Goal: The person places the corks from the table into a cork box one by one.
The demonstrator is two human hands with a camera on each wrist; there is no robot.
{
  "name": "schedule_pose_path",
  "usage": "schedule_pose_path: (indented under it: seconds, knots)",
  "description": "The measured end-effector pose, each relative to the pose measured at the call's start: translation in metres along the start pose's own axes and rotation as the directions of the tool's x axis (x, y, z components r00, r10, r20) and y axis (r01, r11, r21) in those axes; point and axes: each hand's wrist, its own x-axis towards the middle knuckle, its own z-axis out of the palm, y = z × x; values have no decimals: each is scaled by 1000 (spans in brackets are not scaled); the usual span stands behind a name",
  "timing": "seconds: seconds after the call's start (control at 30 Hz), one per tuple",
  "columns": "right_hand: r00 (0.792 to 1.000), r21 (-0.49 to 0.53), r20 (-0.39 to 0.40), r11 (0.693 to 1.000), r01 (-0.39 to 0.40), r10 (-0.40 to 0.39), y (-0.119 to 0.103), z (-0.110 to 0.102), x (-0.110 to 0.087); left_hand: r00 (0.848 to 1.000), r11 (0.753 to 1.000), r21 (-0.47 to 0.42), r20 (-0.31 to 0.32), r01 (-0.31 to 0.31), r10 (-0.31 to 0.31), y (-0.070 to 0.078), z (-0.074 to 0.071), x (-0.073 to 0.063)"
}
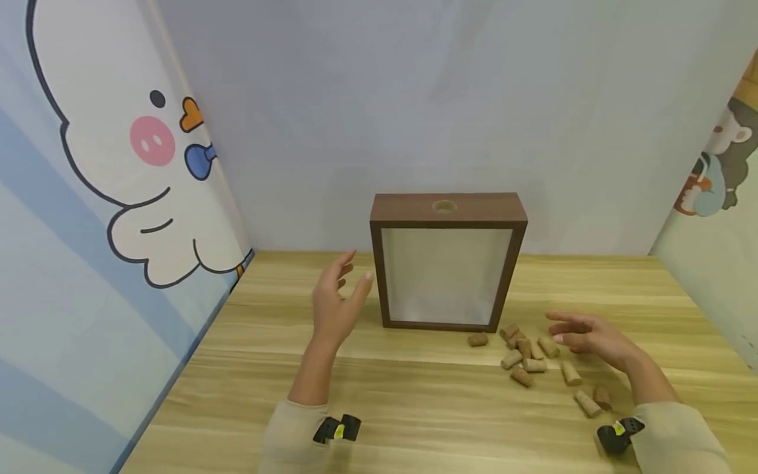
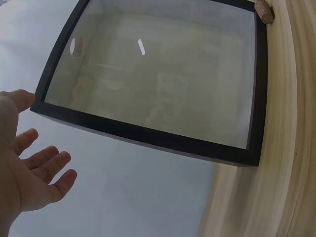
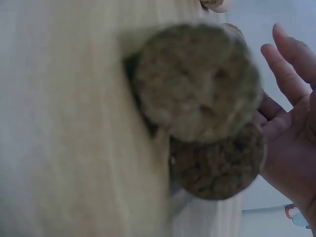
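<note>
A brown-framed shadow box [image 1: 403, 207] with a clear front stands upright on the table, a round hole [image 1: 445, 207] in its top. Just left of it, my left hand [image 1: 334, 299] is raised, fingers apart and holding nothing. In the left wrist view the fingers are beside the dark frame [image 2: 148, 138]. My right hand [image 1: 595, 339] hovers over the right side of a loose group of wine corks [image 1: 524, 347], its fingers extended and nothing in them. Two cork ends, one pale [image 3: 197, 84] and one darker [image 3: 217, 165], loom close in the right wrist view, partly covering that hand.
One cork [image 1: 478, 340] lies by the box's front lower edge. Two more, a pale cork [image 1: 586, 403] and a brown cork [image 1: 601, 397], are near the right wrist. Behind the wooden table [image 1: 414, 401] hangs a plain pale curtain [image 1: 444, 99]; a cartoon-printed cloth [image 1: 89, 197] borders the left.
</note>
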Motion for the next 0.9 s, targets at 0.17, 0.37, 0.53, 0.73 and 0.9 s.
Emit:
schedule_pose_path:
  seconds: [0.17, 0.37, 0.53, 0.73, 0.9]
  knots:
    - [997, -37, 78, 999, -22, 25, -1, -3, 9, 1000, 998, -56, -1, 18, -18, 3, 10, 17]
    - [992, -45, 125, 999, -9, 14, -1, -6, 10, 1000, 996, -87, -3, 30, -30, 11, 21, 34]
    - [989, -71, 145, 997, 20, -9, -1, -4, 10, 998, 994, -96, -28, 53, -56, 18, 27, 49]
    - [989, -104, 147, 994, 35, -20, -1, -3, 12, 995, 989, -129, -58, 77, -85, 21, 33, 60]
    - [988, -107, 155, 993, 44, -27, -2, -3, 10, 993, 986, -137, -55, 96, -104, 22, 38, 64]
